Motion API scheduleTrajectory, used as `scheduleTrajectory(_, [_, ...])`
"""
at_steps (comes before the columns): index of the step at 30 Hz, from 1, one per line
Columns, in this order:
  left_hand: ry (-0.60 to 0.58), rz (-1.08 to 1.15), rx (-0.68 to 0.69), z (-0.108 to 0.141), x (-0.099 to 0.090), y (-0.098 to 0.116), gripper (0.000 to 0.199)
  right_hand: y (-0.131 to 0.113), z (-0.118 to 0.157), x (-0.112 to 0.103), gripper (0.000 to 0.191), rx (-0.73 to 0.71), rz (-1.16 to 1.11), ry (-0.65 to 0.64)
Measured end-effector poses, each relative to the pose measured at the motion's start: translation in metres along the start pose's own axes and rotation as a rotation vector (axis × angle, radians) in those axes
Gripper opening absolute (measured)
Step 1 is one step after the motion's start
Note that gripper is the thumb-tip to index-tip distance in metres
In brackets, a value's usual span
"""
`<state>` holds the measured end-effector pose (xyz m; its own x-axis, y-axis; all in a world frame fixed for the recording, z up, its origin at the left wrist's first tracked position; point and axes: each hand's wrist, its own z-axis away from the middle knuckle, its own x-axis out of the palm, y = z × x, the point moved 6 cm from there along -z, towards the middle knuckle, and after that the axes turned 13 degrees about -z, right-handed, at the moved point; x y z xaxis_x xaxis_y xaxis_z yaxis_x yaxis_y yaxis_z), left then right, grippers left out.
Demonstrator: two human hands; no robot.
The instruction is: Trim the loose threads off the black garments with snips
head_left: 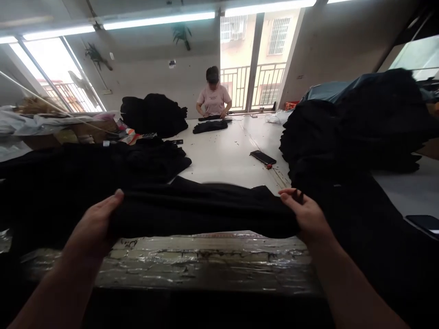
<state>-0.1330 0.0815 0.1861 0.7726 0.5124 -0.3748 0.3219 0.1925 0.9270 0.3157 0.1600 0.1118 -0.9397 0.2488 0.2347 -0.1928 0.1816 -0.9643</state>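
Note:
My left hand (92, 224) and my right hand (307, 215) pinch opposite ends of a black knit garment (202, 212), holding it stretched across in front of me. Its fabric sags a little between my hands and rests partly on the pile beyond. Below it lies a table edge wrapped in wrinkled clear plastic film (202, 260). Beyond the garment, a large stack of black garments (103, 167) spreads along the left, and another heap (350, 132) rises on the right.
A long white work table (222, 157) runs forward, with a black phone (263, 157) and scattered thread bits. A seated co-worker (214, 93) handles black cloth at its far end, beside another black pile (153, 114). Cluttered bags and boxes (65, 130) stand at the left.

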Motion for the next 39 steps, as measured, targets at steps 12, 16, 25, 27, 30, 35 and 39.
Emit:
scheduleTrajectory(12, [-0.057, -0.172, -0.062, -0.011, 0.047, -0.13, 0.042, 0.061, 0.002, 0.004, 0.027, -0.03, 0.805, -0.16])
scheduleTrajectory(16, [-0.022, -0.404, 0.276, 0.007, 0.053, -0.099, 0.027, 0.077, 0.031, 0.011, 0.03, 0.125, 0.818, -0.389])
scheduleTrajectory(25, [-0.267, -0.822, 0.498, -0.001, 0.111, -0.122, 0.026, 0.104, 0.081, 0.057, 0.013, 0.002, 1.153, -0.637])
scheduleTrajectory(27, [-0.253, -0.806, 0.486, -0.004, 0.11, -0.126, 0.024, 0.105, 0.082, 0.058, 0.007, -0.011, 1.202, -0.634])
scheduleTrajectory(30, [-0.239, -0.738, 0.447, -0.005, 0.102, -0.121, 0.022, 0.101, 0.08, 0.056, 0.008, -0.008, 1.234, -0.634])
scheduleTrajectory(35, [-0.197, -0.657, 0.456, 0.0, 0.088, -0.097, 0.018, 0.1, 0.087, 0.06, 0.01, -0.042, 1.276, -0.71])
scheduleTrajectory(39, [-0.136, -0.737, 0.593, -0.003, 0.077, -0.053, 0.014, 0.077, 0.075, 0.068, 0.006, -0.094, 1.277, -0.778])
